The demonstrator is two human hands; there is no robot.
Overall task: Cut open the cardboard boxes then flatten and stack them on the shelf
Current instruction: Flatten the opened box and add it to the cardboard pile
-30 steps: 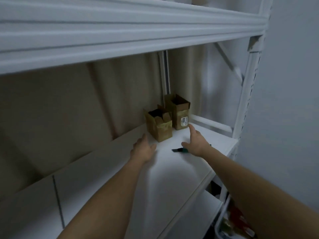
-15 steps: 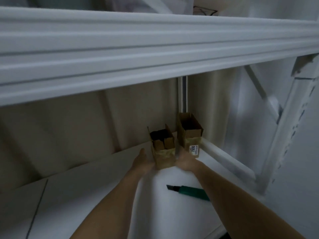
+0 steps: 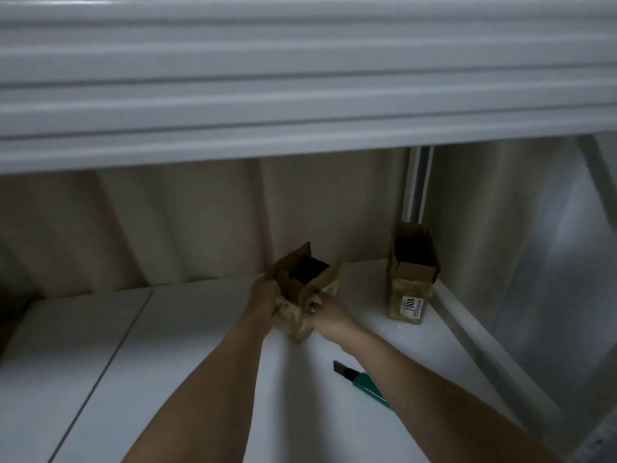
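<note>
A small brown cardboard box (image 3: pixel 300 295) with its top flaps open stands tilted on the white shelf (image 3: pixel 187 345). My left hand (image 3: pixel 263 300) grips its left side and my right hand (image 3: pixel 325 312) grips its right side near the bottom. A second open cardboard box (image 3: pixel 411 282), with a white label reading 1908, stands upright in the back right corner, apart from both hands. A green utility knife (image 3: pixel 362 382) lies on the shelf under my right forearm, its dark blade end pointing left.
The white beam of the shelf above (image 3: pixel 300 95) hangs low across the top of the view. A beige back panel (image 3: pixel 167 228) closes the rear. A white upright post (image 3: pixel 417 182) and a side rail (image 3: pixel 484 345) bound the right end.
Both hands have closed on the nearer box and drawn it toward me and leftward, away from the labelled box, tilting it. The knife stays on the shelf.
</note>
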